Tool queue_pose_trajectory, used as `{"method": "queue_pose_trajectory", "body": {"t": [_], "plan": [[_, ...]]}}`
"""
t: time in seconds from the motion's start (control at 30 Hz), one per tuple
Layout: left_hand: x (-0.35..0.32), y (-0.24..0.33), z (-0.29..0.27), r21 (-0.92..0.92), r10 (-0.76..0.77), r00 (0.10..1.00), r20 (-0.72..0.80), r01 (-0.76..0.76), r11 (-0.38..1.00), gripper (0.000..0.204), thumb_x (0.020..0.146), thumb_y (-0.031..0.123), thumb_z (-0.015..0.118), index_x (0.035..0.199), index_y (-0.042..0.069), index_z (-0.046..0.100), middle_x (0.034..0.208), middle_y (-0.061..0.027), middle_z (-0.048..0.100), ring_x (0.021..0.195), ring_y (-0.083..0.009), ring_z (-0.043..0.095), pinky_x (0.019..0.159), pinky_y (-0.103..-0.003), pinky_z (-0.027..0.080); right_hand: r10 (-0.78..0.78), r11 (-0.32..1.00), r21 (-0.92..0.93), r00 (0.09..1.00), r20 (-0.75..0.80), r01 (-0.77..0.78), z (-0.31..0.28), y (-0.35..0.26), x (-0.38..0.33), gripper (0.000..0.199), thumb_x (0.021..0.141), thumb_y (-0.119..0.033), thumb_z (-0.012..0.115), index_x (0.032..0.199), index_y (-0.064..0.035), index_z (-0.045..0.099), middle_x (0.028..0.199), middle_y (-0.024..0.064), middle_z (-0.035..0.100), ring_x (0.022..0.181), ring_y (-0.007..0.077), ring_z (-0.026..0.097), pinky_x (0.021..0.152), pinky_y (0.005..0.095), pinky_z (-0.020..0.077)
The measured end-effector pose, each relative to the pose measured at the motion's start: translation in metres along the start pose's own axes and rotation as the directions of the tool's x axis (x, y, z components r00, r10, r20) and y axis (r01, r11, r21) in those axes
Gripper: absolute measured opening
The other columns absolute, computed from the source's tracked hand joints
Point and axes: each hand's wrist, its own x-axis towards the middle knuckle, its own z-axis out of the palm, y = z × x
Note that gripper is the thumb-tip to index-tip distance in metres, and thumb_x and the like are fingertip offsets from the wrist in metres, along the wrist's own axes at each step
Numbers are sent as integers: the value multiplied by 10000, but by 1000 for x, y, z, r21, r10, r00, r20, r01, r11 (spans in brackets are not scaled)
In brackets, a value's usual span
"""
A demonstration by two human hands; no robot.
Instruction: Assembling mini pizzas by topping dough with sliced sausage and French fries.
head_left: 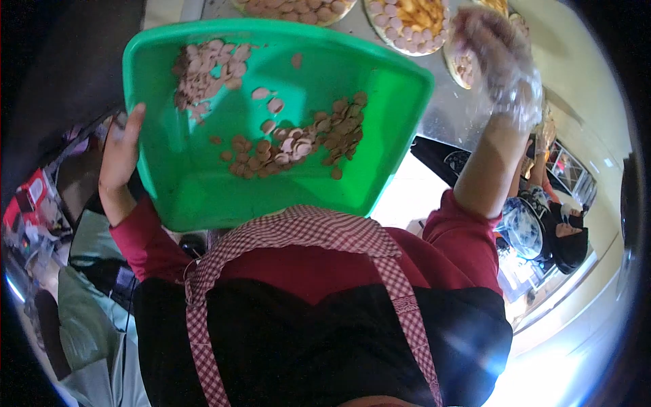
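Observation:
A large green plastic tub (203, 197) is tilted in front of my body, its near edge close to my apron. My bare left hand (122, 152) grips its left rim, thumb over the edge. Inside lie round, pinkish-brown sausage slices (291, 146), in one heap near the middle and another at the far left. My right hand (495, 57), in a clear plastic glove, is raised beyond the tub's right side, above a topped pizza (462, 70). Motion smears its fingers, so whether they hold anything is unclear.
Beyond the tub, a metal table (444, 115) bears several round pizzas. One pizza (410, 27) has slices around its edge and orange-yellow sauce in the middle; another (298, 8) is covered with slices. A co-worker (542, 227) is at the right. Bags and cloth crowd the lower left.

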Motion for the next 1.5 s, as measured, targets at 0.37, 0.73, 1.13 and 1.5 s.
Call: {"method": "queue_pose_trajectory", "body": {"t": [0.37, 0.73, 1.13, 1.5], "plan": [[-9, 23, 14, -213, 70, 997, 34, -61, 975, 463, 863, 403, 527, 1033, -26, 564, 943, -18, 563, 864, -96, 495, 797, -244, 395, -135, 709, -608, 916, 379, 356, 203, 73, -83, 253, 753, -145, 578, 994, -70, 596, 974, 144, 582, 896, 309, 564, 782, 380, 467], [24, -29, 8, -155, 33, 990, 137, -11, 988, 470, 850, 416, 538, 1026, -18, 584, 912, -27, 597, 823, -112, 537, 753, -248, 425, -302, 632, -609, 876, 377, 480, 224, 100, -79, 152, 783, -166, 567, 904, -93, 623, 902, 100, 587, 832, 293, 564, 696, 389, 481], [4, -6, 13, -251, 118, 984, 132, -82, 964, 501, 841, 452, 532, 989, -24, 586, 877, -28, 579, 797, -106, 512, 739, -242, 408, 124, 987, -110, 992, 18, -121, 196, 61, -91, 158, 797, -136, 631, 886, -10, 600, 793, 77, 634, 709, 137, 599, 654, 285, 480], [-8, -3, 14, -179, 66, 997, 37, -59, 982, 483, 883, 383, 506, 1100, -48, 522, 1056, -57, 547, 956, -130, 490, 859, -260, 374, -34, 995, 82, 972, -233, 55, 28, 54, -17, 225, 789, -109, 639, 962, 30, 600, 845, 90, 644, 729, 139, 603, 674, 241, 488]]}}
